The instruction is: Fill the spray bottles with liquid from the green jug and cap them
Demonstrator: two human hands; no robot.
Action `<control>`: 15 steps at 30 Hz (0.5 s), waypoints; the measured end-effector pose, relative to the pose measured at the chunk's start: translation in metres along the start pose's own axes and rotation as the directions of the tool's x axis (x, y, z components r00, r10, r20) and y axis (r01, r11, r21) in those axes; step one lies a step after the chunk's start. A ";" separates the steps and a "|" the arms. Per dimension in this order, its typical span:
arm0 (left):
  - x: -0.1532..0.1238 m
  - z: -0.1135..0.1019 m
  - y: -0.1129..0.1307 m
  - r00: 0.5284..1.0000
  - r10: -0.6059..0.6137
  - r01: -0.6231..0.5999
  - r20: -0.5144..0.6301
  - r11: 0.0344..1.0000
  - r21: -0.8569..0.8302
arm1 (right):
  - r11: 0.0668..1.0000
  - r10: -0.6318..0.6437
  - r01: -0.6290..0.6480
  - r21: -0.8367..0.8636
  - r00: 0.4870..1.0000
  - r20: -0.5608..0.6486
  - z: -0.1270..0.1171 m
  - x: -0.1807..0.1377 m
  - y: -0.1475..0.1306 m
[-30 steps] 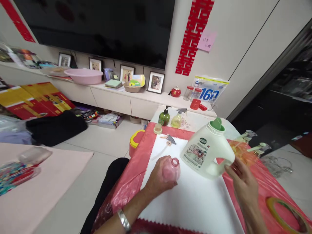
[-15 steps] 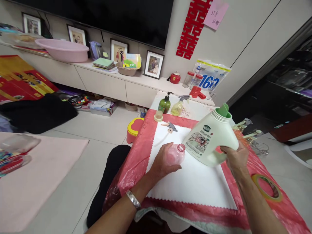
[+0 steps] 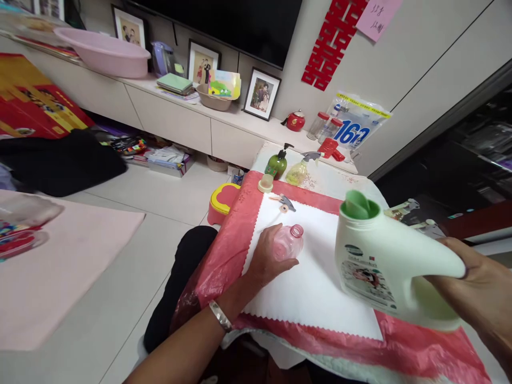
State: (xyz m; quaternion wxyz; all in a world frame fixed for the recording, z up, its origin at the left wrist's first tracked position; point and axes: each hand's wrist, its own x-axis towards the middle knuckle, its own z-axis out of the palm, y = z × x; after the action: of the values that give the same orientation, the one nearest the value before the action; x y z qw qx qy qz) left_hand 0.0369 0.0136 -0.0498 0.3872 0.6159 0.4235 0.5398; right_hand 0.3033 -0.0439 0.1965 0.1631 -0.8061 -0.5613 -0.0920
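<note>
Left hand (image 3: pixel 264 260) curls round the pink bottle (image 3: pixel 288 245)! Right hand (image 3: pixel 478 285) clenches the jug (image 3: pixel 370 250) by its handle (image 3: pixel 436 260); beyond the left, a sprayer head (image 3: pixel 287 204)

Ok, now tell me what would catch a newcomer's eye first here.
Most likely the big pale green jug, held by its handle in the right hand at the right of the view. Left of it, the left hand holds a small, uncapped pink bottle, vivid against the white sheet. Behind, a bright red paper cutout hangs on the wall beside the dark screen.
</note>
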 end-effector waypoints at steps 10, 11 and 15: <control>0.001 0.002 0.000 0.999 0.021 -0.023 0.030 0.998 0.061 | 0.974 -0.041 0.100 -0.201 0.960 0.278 -0.008 -0.001 0.001; 0.001 0.001 0.000 0.999 0.020 -0.023 0.036 0.998 0.062 | 0.970 -0.047 0.113 -0.214 0.955 0.292 -0.009 0.000 0.002; 0.002 0.001 0.003 0.999 0.001 -0.003 0.035 0.999 0.046 | 0.958 -0.048 0.137 -0.252 0.944 0.327 -0.010 0.004 0.000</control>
State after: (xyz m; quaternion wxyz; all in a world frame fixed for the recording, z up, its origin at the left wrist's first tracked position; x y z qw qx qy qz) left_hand 0.0386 0.0142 -0.0471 0.3799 0.6344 0.4282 0.5194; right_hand 0.3045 -0.0445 0.2075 -0.0459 -0.7976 -0.5998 -0.0448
